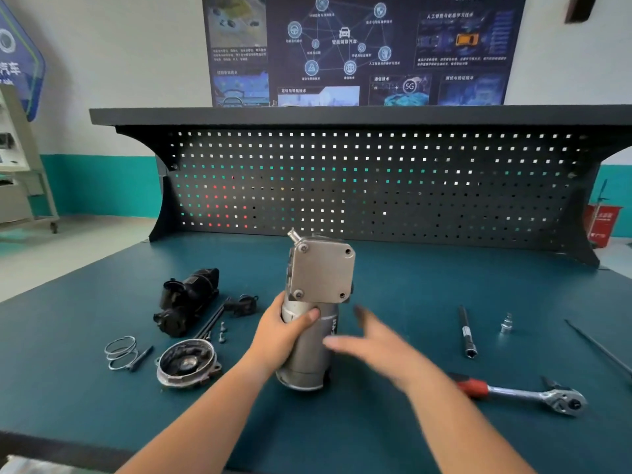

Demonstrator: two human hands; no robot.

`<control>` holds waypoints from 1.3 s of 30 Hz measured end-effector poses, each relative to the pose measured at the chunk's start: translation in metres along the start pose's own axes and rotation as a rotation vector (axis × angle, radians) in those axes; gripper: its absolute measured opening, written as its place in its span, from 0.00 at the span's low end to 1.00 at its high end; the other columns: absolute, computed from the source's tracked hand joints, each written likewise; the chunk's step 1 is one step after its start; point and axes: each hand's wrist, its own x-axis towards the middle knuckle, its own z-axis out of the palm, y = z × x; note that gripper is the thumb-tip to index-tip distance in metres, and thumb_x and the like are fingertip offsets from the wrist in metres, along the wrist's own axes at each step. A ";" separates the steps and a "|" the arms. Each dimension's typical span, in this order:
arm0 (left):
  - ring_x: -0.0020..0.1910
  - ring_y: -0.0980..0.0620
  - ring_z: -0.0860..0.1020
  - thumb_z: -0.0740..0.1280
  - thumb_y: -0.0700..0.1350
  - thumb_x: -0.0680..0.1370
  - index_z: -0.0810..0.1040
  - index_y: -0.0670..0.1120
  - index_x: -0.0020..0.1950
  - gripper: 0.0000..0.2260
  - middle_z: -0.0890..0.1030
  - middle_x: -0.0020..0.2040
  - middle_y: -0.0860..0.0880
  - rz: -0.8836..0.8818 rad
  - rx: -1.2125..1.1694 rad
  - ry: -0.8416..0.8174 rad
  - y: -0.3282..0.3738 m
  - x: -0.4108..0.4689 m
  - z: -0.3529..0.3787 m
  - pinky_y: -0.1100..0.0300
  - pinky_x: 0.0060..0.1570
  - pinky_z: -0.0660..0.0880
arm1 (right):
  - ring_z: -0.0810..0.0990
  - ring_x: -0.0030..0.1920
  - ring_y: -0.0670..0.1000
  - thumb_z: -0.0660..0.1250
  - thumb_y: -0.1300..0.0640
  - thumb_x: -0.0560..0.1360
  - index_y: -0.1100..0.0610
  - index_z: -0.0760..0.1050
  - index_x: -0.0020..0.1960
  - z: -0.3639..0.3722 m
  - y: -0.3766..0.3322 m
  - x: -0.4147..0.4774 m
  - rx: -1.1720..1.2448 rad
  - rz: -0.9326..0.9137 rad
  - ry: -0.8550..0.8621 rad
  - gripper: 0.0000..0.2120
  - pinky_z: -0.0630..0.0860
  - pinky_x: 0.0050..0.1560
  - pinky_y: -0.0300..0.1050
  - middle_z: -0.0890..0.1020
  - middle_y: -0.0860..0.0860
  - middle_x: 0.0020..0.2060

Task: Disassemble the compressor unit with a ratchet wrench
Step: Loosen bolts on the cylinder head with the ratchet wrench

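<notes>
Compressor unit (323, 275) stands upright on the table (342, 439), centre of scene, long axis approx vertical w/ a slight tilt. Its square end plate faces up and toward the camera, w/ a fastener spot at each corner; can't tell which are still in.

The left hand (284, 333) grips the cylinder body from the left, thumb across the front, just below the plate. The right hand (372, 343) is blurred, fingers straight and spread, holding nothing. It sits just beside the body's right side; can't tell if it's touching.

Key relation: the ratchet wrench (519, 393) lies flat on the table, to the right of the right hand and nearer the person. Its long axis runs approx left-right, red grip end on the left and partly under the right forearm, head at the far right end. So the grip points at the right arm, and that hand is much closer; the left is busy steadying the unit.

Prob next: right hand goes right and back to take the grip, then up to the plate.
</notes>
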 end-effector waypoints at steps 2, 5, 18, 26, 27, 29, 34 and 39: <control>0.49 0.56 0.81 0.71 0.61 0.56 0.76 0.53 0.52 0.27 0.83 0.48 0.55 0.012 0.008 -0.002 0.001 0.001 0.003 0.62 0.47 0.76 | 0.58 0.71 0.39 0.75 0.41 0.61 0.47 0.55 0.75 -0.035 -0.020 -0.009 0.146 -0.077 0.180 0.48 0.57 0.65 0.35 0.58 0.42 0.74; 0.44 0.66 0.79 0.71 0.62 0.56 0.75 0.56 0.50 0.25 0.82 0.44 0.61 0.049 0.117 -0.046 0.006 0.005 0.005 0.74 0.40 0.72 | 0.60 0.66 0.28 0.72 0.38 0.64 0.31 0.59 0.65 -0.058 -0.060 -0.007 -0.011 -0.343 0.165 0.34 0.60 0.62 0.23 0.63 0.29 0.67; 0.39 0.51 0.73 0.70 0.68 0.63 0.70 0.51 0.42 0.23 0.73 0.36 0.58 0.065 0.983 -0.323 0.024 0.069 0.054 0.58 0.35 0.66 | 0.79 0.45 0.33 0.77 0.61 0.66 0.42 0.75 0.50 -0.106 0.012 0.025 -0.115 -0.167 0.382 0.20 0.74 0.42 0.26 0.80 0.37 0.46; 0.39 0.49 0.73 0.67 0.72 0.61 0.70 0.51 0.45 0.28 0.72 0.36 0.56 0.154 1.268 -0.450 0.020 0.072 0.068 0.58 0.35 0.67 | 0.78 0.43 0.31 0.81 0.54 0.58 0.45 0.76 0.44 -0.120 0.045 0.009 -0.232 -0.044 0.429 0.19 0.71 0.39 0.24 0.82 0.35 0.39; 0.39 0.49 0.73 0.67 0.72 0.60 0.70 0.51 0.45 0.28 0.72 0.35 0.56 0.154 1.293 -0.449 0.019 0.072 0.066 0.58 0.35 0.67 | 0.77 0.43 0.31 0.81 0.53 0.57 0.45 0.75 0.43 -0.118 0.047 0.008 -0.263 -0.019 0.421 0.19 0.71 0.39 0.26 0.81 0.36 0.39; 0.39 0.49 0.74 0.67 0.72 0.59 0.72 0.51 0.45 0.29 0.73 0.36 0.55 0.151 1.322 -0.444 0.017 0.075 0.063 0.58 0.34 0.67 | 0.76 0.46 0.32 0.82 0.52 0.57 0.46 0.75 0.43 -0.115 0.050 0.008 -0.304 0.007 0.410 0.20 0.69 0.41 0.28 0.81 0.37 0.41; 0.43 0.48 0.76 0.67 0.73 0.58 0.75 0.50 0.51 0.33 0.79 0.43 0.52 0.160 1.397 -0.504 0.013 0.079 0.057 0.57 0.36 0.71 | 0.77 0.46 0.36 0.81 0.44 0.53 0.47 0.75 0.41 -0.109 0.051 0.008 -0.427 0.068 0.353 0.22 0.71 0.42 0.33 0.80 0.38 0.40; 0.44 0.48 0.76 0.67 0.73 0.59 0.76 0.50 0.52 0.33 0.80 0.45 0.52 0.202 1.430 -0.581 0.011 0.083 0.051 0.58 0.38 0.70 | 0.78 0.48 0.42 0.78 0.40 0.55 0.48 0.76 0.41 -0.105 0.046 0.005 -0.525 0.143 0.288 0.21 0.74 0.53 0.45 0.81 0.41 0.41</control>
